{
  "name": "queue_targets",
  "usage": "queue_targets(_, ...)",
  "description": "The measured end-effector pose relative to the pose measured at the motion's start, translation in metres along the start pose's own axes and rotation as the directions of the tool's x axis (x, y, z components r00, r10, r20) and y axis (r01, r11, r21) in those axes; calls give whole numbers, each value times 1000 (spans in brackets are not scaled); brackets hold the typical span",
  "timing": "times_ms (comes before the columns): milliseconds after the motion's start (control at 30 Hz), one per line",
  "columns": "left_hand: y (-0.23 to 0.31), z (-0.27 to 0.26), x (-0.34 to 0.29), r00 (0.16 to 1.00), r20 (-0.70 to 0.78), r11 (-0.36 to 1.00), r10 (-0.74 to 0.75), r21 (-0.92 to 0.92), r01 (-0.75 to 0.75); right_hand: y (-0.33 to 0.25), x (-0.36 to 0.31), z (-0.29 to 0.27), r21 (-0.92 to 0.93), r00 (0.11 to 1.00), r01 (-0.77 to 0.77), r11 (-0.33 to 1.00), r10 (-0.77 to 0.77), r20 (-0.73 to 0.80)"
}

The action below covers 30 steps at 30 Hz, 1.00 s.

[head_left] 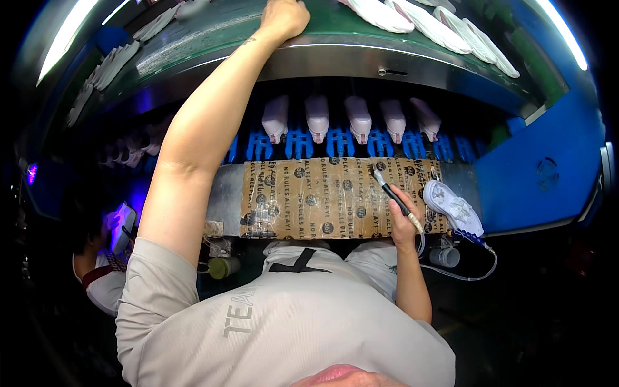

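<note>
My right hand (402,216) grips a brush (397,198) with a dark handle, a pale end and a thin clear tube trailing from it. Its bristle tip points up and left over the cardboard sheet (309,200). A white shoe sole (453,208) lies just right of that hand, at the cardboard's right edge. My left arm reaches far forward to a green conveyor belt (225,35). There my left hand (284,18) is closed, fingers curled; whatever they may hold is hidden. Several white shoe soles (425,26) lie on the belt to its right.
Below the belt's metal edge, several pale pink shoes (359,119) hang toe-up on blue holders (340,142). A blue machine panel (541,174) stands at right. A small cup (445,257) and a greenish container (224,267) sit under the bench edge. Another person (103,277) works at far left.
</note>
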<state>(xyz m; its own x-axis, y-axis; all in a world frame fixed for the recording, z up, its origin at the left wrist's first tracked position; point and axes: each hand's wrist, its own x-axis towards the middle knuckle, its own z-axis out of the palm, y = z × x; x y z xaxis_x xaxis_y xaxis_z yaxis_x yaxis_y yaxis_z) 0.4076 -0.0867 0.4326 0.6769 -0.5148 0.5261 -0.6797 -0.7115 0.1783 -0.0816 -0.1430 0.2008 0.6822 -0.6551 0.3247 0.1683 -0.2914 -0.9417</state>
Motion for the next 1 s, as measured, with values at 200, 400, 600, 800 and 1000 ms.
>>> queue_targets(200, -81, 24, 42, 941, 287, 944, -178, 321, 81, 28, -3, 16, -163, 989, -147, 976, 150, 7)
queue_targets(400, -228, 43, 109, 835, 365, 874, -412, 418, 248, 79, -8, 28, -254, 998, -31, 967, 46, 51)
queue_targets(600, -286, 13, 122, 890, 147, 771, -431, 572, 279, 83, -13, 28, -251, 994, -83, 964, 97, 46)
queue_targets(800, -391, -19, 144, 939, 248, 691, -240, 723, -14, 72, -11, 24, -274, 977, -146, 951, 181, 110)
queue_targets(1000, -435, -4, 173, 949, 313, 748, -37, 638, -182, 65, -7, 24, -271, 983, -135, 953, 163, 83)
